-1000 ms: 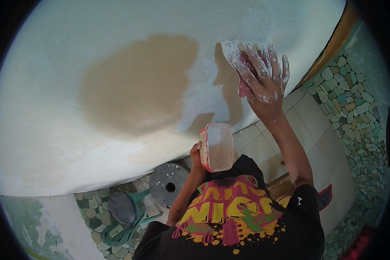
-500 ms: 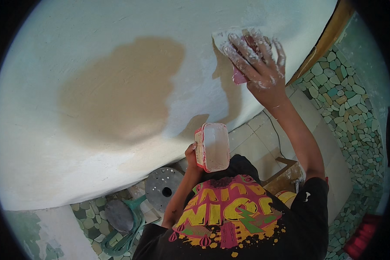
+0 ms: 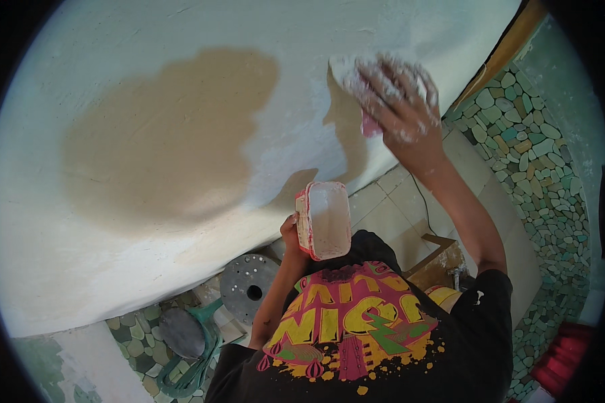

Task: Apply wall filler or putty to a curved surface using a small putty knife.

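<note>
Tub [image 3: 304, 216] in cream and red, near the middle of the frame, shows its open mouth and whitish inside; from where I stand I can't tell how much it holds. The left hand [image 3: 292, 232] grips its left side. I'd judge it light and slightly flexible, best held around the outer wall, clear of the smeared rim. Well apart from that, at upper right of centre, the right hand [image 3: 407, 115] is clamped over a flat scraper [image 3: 343, 72], partly pink, coated white, close to the pale wall [image 3: 181, 151]; I can't say whether it touches. It looks thin and perhaps springy; wet smears could make it slippery, so the pink part seems the surer hold.
</note>
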